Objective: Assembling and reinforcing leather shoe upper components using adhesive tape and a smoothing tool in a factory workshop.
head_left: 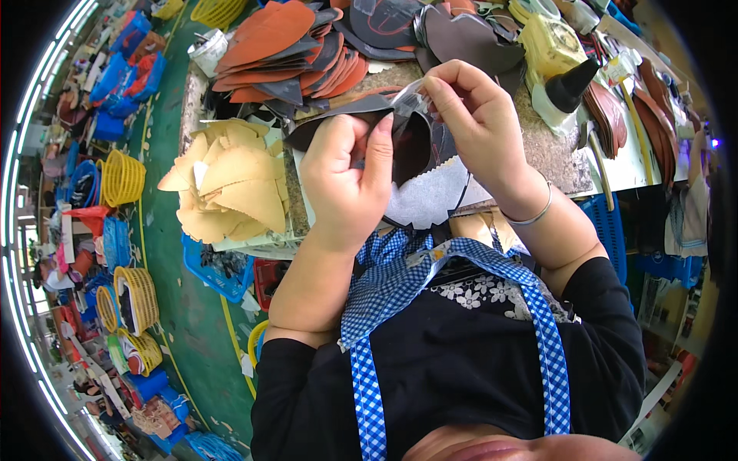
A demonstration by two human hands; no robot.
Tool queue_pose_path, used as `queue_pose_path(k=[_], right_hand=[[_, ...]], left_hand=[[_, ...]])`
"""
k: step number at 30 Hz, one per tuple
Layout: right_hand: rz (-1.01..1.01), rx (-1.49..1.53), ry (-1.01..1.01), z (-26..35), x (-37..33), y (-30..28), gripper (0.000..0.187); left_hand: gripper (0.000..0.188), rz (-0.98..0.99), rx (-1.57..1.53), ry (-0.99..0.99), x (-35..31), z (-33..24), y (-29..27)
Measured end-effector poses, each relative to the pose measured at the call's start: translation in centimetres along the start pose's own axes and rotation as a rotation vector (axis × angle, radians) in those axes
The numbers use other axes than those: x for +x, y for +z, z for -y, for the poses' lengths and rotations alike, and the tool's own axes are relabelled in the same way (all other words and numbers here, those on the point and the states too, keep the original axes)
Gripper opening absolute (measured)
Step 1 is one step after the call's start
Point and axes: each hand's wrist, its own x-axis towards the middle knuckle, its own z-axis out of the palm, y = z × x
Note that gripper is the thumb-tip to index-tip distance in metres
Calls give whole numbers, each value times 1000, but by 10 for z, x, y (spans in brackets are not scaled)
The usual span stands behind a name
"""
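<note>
Item: dark leather shoe-upper piece [415, 142], held up between both hands just above the near edge of the workbench [553, 157], over a white lining sheet [430, 200].

Left hand [346, 180]: we found the fingers closed, thumb and forefinger pinching the piece's left end.

Right hand [477, 115]: fingers closed in a fine pinch on a clear film strip [411, 96] at the piece's upper edge; a metal bangle [534, 215] sat on that wrist.

Surroundings: a heap of tan cut pieces [227, 184] lay left of the hands; a stack of orange and brown cut pieces [296, 54] lay at the far side of the bench; a yellow glue bottle with black nozzle [557, 61] stood near the right hand. Yellow baskets [123, 177] and blue crates [123, 77] stood on the green floor [177, 307] well to the left.

Risk, as we judged it: the film looked thin and partly stuck, so a sideways pull might tear it or crease the leather. The left pinch held only the edge, so the piece might slip onto the bench. The glue bottle stood close enough that a wide right elbow swing could tip it.
</note>
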Motion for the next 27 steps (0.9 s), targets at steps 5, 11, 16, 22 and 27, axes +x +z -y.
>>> queue_pose_path(k=[5,11,16,22,27], right_hand=[[119,-151,-152,-3,5,-1,14],[7,-234,-444,-9,-2,3,6],[-124,-153,-163,-20,-2,7,5],[-50,-616,-643,-26,-11,46,12],[-43,-698,-720,-24,-7,69,14]], left_hand=[[13,80,323,299,8,-9,8],[54,99,-807,-201,5,-5,17],[13,-37,-393,-354,11,13,4],[13,-258,-723,-831,28,3,3],[22,-293,134,-378,28,64,-8]])
